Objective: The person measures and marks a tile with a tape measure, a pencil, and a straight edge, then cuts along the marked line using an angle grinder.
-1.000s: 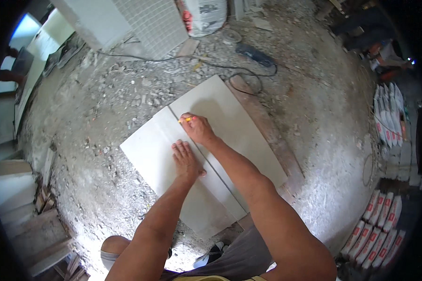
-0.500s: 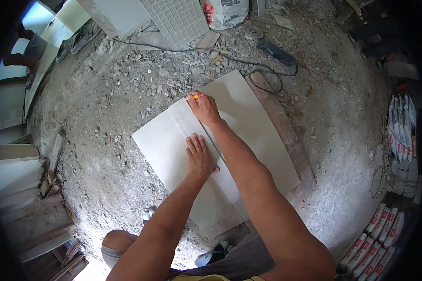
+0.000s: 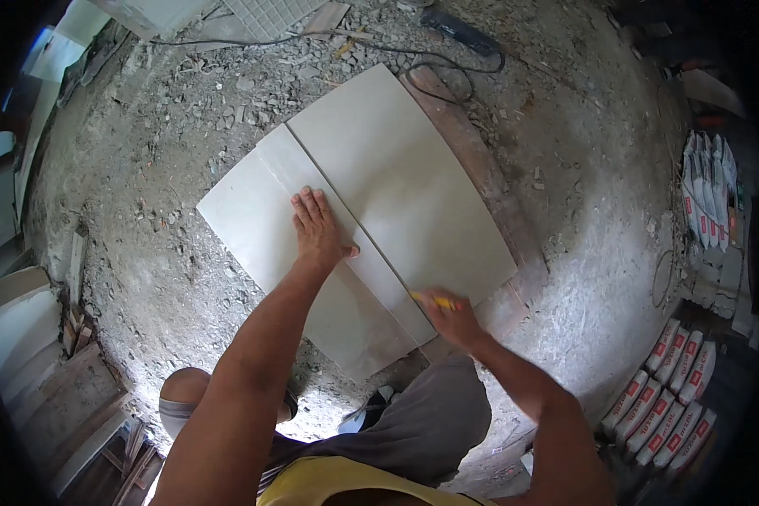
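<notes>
1 hand holds a pencil; sacks bear labels.

the tile lies before the corded tool, left of bags.

The right hand is blurred and hides part of the yellow writing tool, whose tip is too small to make out. The left hand covers part of the pale slabs, which hide some of the reddish plank. The top edge cuts off the grid-patterned panel, the bottom edge the yellow shirt
</notes>
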`<state>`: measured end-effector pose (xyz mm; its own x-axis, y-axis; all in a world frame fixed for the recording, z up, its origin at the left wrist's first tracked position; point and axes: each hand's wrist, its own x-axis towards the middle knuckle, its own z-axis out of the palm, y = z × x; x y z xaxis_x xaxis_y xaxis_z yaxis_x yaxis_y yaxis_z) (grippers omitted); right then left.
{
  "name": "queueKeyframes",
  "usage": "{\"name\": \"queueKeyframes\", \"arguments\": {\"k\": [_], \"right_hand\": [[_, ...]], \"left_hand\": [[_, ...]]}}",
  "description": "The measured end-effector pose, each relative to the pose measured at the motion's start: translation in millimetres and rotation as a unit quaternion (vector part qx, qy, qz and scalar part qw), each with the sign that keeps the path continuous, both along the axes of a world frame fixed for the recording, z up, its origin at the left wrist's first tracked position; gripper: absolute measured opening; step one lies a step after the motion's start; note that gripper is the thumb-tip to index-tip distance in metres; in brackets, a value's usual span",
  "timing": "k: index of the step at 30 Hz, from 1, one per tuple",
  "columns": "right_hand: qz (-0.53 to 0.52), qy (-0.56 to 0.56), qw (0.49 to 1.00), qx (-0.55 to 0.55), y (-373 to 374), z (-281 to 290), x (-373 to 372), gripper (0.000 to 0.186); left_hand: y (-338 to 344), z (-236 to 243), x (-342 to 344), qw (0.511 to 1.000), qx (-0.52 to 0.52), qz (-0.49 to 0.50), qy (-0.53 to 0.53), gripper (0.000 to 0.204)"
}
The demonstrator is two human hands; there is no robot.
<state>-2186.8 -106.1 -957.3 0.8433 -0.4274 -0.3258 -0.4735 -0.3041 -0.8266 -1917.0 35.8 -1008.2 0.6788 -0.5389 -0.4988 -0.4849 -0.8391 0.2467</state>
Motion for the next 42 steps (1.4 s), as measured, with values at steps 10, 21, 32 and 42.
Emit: {"name": "queueKeyframes", "arguments": {"k": [10, 21, 32, 42], "right_hand": [[-0.097, 0.251, 0.956, 0.114, 44, -10, -251, 0.039], [-0.282, 0.251, 0.899, 0.221, 133, -15, -410, 0.028], [-0.324, 0.255, 0.883, 0.223, 156, -21, -426, 0.029], [-0.338, 0.252, 0.880, 0.220, 154, -23, -425, 0.031]], "left_hand": [[6, 13, -6, 1.000, 0.015, 0.003, -0.001, 0.144], [55, 21, 14, 0.961, 0.032, -0.256, -0.095, 0.098], [15, 19, 10, 0.890, 0.018, -0.445, -0.098, 0.064], [113, 7, 34, 0.815, 0.055, -0.550, -0.172, 0.050]]}}
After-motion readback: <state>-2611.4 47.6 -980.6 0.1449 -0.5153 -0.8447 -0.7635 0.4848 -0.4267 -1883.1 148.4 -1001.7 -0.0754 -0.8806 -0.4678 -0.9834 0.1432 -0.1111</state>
